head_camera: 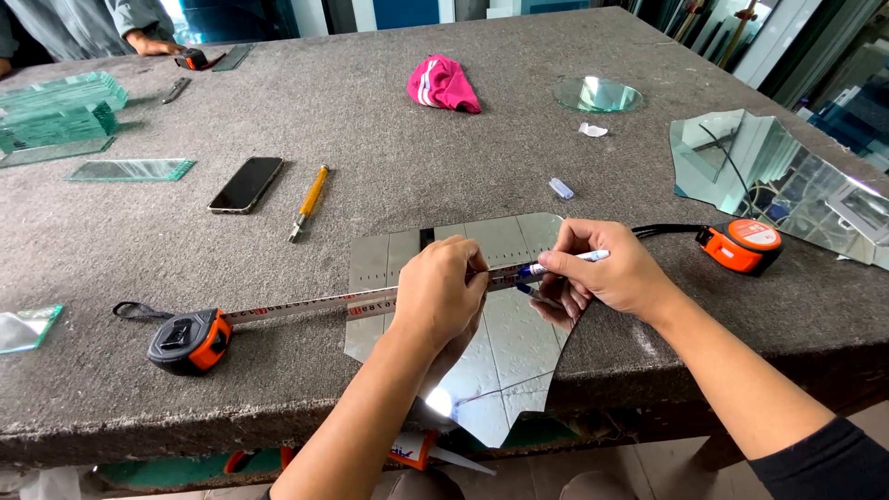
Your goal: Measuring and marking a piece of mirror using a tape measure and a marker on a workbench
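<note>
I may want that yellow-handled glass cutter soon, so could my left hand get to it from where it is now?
Probably yes. The yellow-handled cutter lies on bare felt table up-left of the left hand, with nothing between. But that hand is pressing the tape measure blade onto the mirror piece, so it must let go first.

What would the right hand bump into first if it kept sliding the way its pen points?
Probably the left hand. The right hand aims its pen leftward along the tape measure on the mirror piece, and those fingers press right beside the tip.

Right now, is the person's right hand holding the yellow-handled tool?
No, the right hand holds a pen; the yellow-handled tool lies untouched beside the phone.
</note>
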